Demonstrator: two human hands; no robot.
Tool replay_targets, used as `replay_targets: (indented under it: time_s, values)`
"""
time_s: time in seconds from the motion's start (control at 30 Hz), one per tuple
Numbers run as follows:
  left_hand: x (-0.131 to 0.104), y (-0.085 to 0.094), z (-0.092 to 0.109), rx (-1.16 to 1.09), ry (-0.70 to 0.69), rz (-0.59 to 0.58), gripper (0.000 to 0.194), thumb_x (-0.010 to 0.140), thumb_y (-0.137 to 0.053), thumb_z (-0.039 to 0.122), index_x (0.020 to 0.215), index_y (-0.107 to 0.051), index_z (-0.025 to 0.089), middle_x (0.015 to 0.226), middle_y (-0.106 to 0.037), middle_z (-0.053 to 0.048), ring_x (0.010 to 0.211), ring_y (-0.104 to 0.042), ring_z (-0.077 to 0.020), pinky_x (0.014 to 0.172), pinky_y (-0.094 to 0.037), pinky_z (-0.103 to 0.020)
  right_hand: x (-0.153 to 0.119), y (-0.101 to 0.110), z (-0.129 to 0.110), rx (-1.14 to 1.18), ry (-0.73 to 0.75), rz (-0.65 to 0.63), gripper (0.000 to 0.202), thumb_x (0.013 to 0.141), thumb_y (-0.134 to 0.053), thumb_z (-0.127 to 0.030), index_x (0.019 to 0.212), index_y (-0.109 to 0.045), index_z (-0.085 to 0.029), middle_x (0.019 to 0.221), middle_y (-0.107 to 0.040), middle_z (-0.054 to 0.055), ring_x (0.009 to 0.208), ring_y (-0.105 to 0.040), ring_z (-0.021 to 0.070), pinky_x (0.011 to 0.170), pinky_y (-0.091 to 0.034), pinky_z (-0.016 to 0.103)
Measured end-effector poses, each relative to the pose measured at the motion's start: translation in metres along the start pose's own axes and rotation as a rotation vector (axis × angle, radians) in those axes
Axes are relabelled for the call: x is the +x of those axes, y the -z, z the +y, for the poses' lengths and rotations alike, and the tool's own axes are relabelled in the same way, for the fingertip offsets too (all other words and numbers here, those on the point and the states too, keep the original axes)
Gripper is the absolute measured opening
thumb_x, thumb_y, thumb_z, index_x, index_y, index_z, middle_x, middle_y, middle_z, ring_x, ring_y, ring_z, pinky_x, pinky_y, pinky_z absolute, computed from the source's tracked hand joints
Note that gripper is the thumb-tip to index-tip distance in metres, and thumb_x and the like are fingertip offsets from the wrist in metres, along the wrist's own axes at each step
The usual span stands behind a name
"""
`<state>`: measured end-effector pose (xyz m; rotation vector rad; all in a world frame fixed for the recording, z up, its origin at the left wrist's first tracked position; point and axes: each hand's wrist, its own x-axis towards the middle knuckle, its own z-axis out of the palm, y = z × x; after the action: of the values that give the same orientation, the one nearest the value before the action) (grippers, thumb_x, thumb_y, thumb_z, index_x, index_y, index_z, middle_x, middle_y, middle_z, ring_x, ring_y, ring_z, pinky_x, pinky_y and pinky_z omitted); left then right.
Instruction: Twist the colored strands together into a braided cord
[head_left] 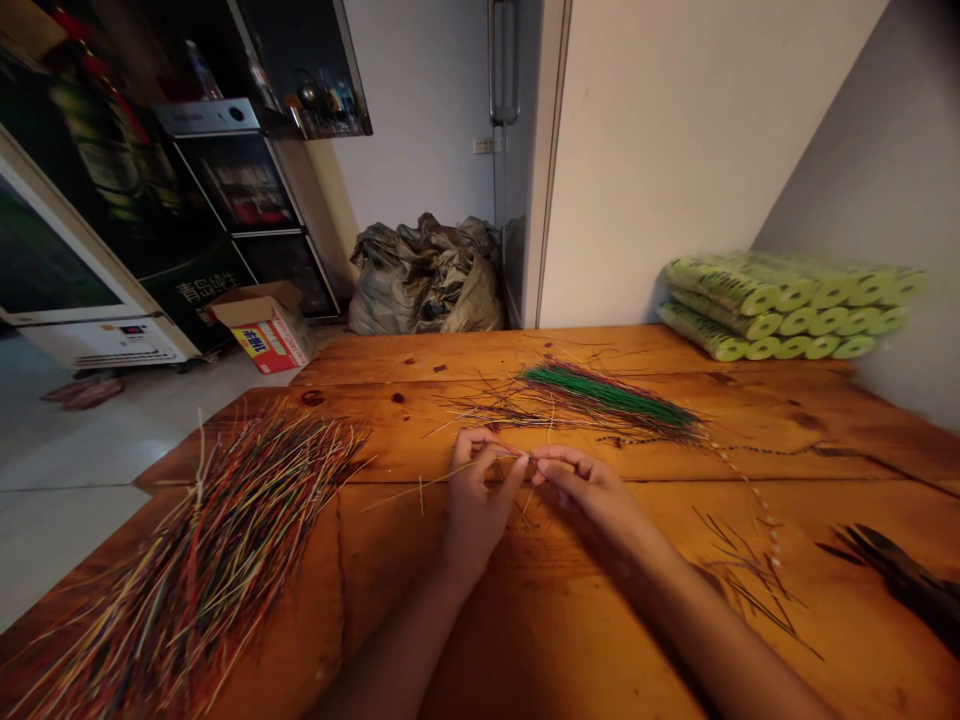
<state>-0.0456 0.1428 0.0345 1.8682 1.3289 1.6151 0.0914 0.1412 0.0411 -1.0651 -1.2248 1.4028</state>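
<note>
Near the middle of the wooden table, my left hand (480, 490) pinches a thin wire (420, 487), whose yellowish length trails out to the left. My right hand (581, 475) meets it fingertip to fingertip, closed in a pinch on the same thin strands. The exact spot between the fingertips is too small to make out. Just beyond my hands lies a bundle of green and reddish wires (607, 392). A large heap of multicoloured wires (225, 530) spreads over the table to the left of my left hand.
Dark-handled pliers (892, 570) lie at the right edge, near scattered wire pieces (757, 585). A twisted pale cord (750, 485) curves across the wooden table (600, 640). Green-wrapped rolls (787, 300) are stacked at the back right. A cardboard box (270, 330) stands on the floor.
</note>
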Motion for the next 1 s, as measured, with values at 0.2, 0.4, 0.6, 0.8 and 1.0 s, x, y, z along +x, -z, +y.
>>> replay_targets:
  time_s: [0.2, 0.4, 0.6, 0.8, 1.0]
  values:
    - [0.0007, -0.0006, -0.0038, -0.034, 0.004, 0.009, 0.009, 0.076, -0.058, 0.021, 0.069, -0.063, 0.019, 0.083, -0.050, -0.002, 0.084, -0.052, -0.0154, 0.079, -0.042, -0.030, -0.0011, 0.0002, -0.0033, 0.042, 0.011, -0.030, 0.025, 0.067, -0.060, -0.034, 0.086, -0.057, -0.018, 0.064, -0.058, -0.001, 0.045, -0.032, 0.0061, 0.043, -0.022, 0.021]
    - [0.0003, -0.0015, -0.0052, -0.042, -0.034, 0.031, 0.009, 0.075, -0.058, 0.019, 0.069, -0.064, 0.019, 0.082, -0.051, -0.002, 0.083, -0.053, -0.0150, 0.076, -0.043, -0.030, 0.0013, 0.0020, -0.0014, 0.065, 0.010, -0.151, 0.024, 0.069, -0.060, -0.036, 0.079, -0.060, -0.014, 0.060, -0.059, -0.001, 0.043, -0.030, 0.0053, 0.043, -0.020, 0.022]
    - [0.0004, -0.0007, -0.0027, -0.015, -0.051, 0.034, 0.007, 0.074, -0.060, 0.021, 0.069, -0.064, 0.019, 0.080, -0.051, -0.002, 0.081, -0.053, -0.0152, 0.074, -0.044, -0.030, -0.0006, -0.0002, -0.0015, -0.013, 0.063, -0.042, 0.021, 0.069, -0.059, -0.034, 0.082, -0.057, -0.017, 0.066, -0.063, 0.001, 0.044, -0.039, 0.0070, 0.044, -0.029, 0.022]
    - [0.0004, -0.0015, -0.0035, -0.035, -0.010, 0.009, 0.008, 0.074, -0.060, 0.022, 0.068, -0.063, 0.019, 0.079, -0.050, -0.001, 0.079, -0.053, -0.0150, 0.073, -0.044, -0.030, -0.0022, -0.0017, 0.0018, -0.197, 0.278, 0.034, 0.015, 0.073, -0.055, -0.032, 0.081, -0.059, -0.019, 0.073, -0.067, 0.004, 0.071, -0.061, 0.0159, 0.067, -0.046, 0.028]
    - [-0.0006, -0.0026, -0.0046, -0.062, 0.058, -0.005, 0.007, 0.073, -0.061, 0.023, 0.069, -0.065, 0.019, 0.082, -0.050, -0.001, 0.084, -0.052, -0.0160, 0.080, -0.042, -0.031, -0.0037, -0.0016, 0.0017, -0.251, 0.323, 0.080, 0.015, 0.077, -0.054, -0.032, 0.083, -0.058, -0.019, 0.075, -0.067, 0.004, 0.072, -0.063, 0.0166, 0.069, -0.048, 0.029]
